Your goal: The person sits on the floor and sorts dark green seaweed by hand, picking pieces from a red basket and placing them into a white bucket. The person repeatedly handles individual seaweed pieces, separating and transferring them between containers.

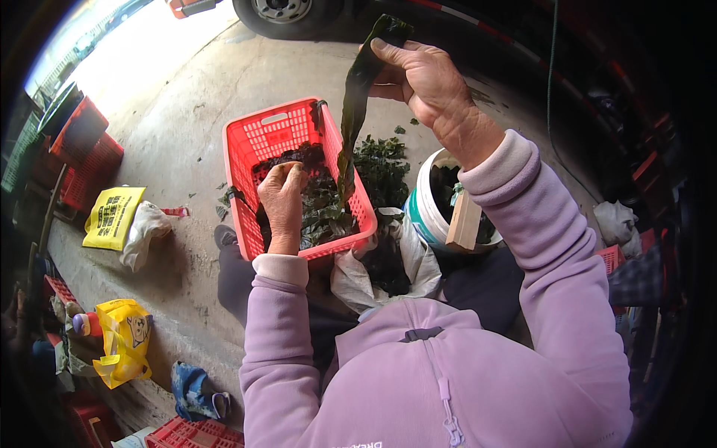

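Note:
Raised at the upper right, my right hand (pixel 433 88) pinches a long dark green strip of seaweed (pixel 355 101) between thumb and fingers. The strip hangs down past the right wall of a red plastic basket (pixel 243 160), its lower end over the leaves inside. My left hand (pixel 282 200) is above that basket, thumb and fingertips pressed together; whatever lies between them is too small to make out. Dark seaweed leaves (pixel 320 216) fill the basket's bottom.
Right of the basket lies a seaweed heap (pixel 381 164), with a white sack (pixel 422 257) nearer me. A white bucket (pixel 423 187) has a wooden block (pixel 464 220) at its rim. Yellow bags (pixel 116 216) and red crates (pixel 97 168) are left; a truck wheel (pixel 287 11) is far ahead.

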A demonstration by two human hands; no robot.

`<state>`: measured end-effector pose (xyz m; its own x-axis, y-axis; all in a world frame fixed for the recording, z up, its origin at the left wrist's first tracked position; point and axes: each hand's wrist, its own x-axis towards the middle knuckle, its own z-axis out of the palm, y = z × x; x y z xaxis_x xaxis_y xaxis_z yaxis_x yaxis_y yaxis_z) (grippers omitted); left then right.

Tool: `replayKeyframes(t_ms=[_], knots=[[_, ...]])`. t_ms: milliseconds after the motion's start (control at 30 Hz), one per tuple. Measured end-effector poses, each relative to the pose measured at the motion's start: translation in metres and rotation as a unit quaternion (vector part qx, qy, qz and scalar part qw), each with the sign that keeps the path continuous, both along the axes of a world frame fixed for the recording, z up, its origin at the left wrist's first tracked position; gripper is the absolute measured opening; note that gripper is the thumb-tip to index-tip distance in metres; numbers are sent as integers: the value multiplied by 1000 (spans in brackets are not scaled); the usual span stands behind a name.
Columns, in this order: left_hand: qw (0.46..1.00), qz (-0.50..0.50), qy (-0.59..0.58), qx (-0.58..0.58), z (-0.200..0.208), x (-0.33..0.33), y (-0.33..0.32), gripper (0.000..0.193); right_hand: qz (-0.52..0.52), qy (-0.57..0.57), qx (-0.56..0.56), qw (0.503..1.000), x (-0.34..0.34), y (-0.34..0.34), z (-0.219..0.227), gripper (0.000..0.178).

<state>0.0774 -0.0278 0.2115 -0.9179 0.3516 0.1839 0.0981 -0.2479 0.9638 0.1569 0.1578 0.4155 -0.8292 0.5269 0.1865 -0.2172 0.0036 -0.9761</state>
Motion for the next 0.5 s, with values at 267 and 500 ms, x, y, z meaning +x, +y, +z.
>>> replayKeyframes(t_ms=[267, 500], knots=[[980, -135, -104, -104, -54, 31, 23, 56, 26, 69, -54, 996, 25, 3, 37, 11], [976, -186, -100, -43, -42, 27, 27, 34, 17, 65, -40, 997, 38, 1, 45, 12]])
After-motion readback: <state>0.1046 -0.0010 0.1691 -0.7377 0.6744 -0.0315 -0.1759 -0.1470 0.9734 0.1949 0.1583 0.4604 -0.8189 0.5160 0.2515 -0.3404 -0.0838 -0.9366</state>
